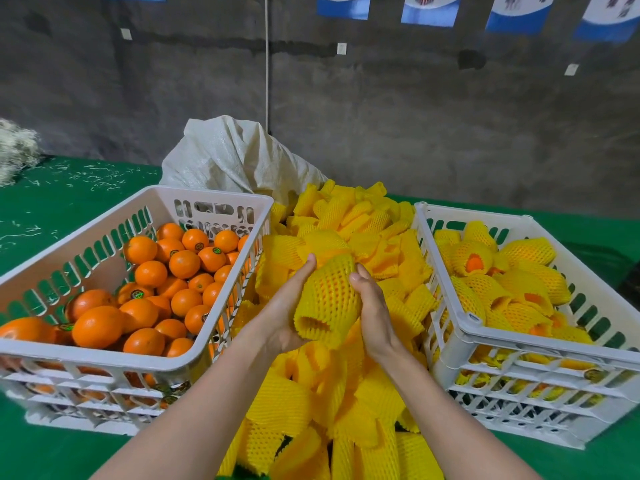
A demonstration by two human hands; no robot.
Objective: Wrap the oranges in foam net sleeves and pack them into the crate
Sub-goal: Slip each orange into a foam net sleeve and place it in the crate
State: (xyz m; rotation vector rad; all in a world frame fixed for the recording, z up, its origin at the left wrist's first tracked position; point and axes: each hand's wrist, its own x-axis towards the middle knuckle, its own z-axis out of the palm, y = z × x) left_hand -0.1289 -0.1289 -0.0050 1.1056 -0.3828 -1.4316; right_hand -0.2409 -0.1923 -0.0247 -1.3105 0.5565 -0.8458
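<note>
Between my hands sits an orange inside a yellow foam net sleeve, its open end facing me. My left hand grips it from the left, and my right hand grips it from the right. They hover over a heap of loose yellow foam sleeves in the middle. On the left, a white crate holds several bare oranges. The white crate on the right holds several sleeved oranges.
A white woven sack slumps behind the sleeve heap. Everything rests on a green table cover dotted with white scraps. A grey wall rises behind, and a pale fluffy bundle lies at the far left.
</note>
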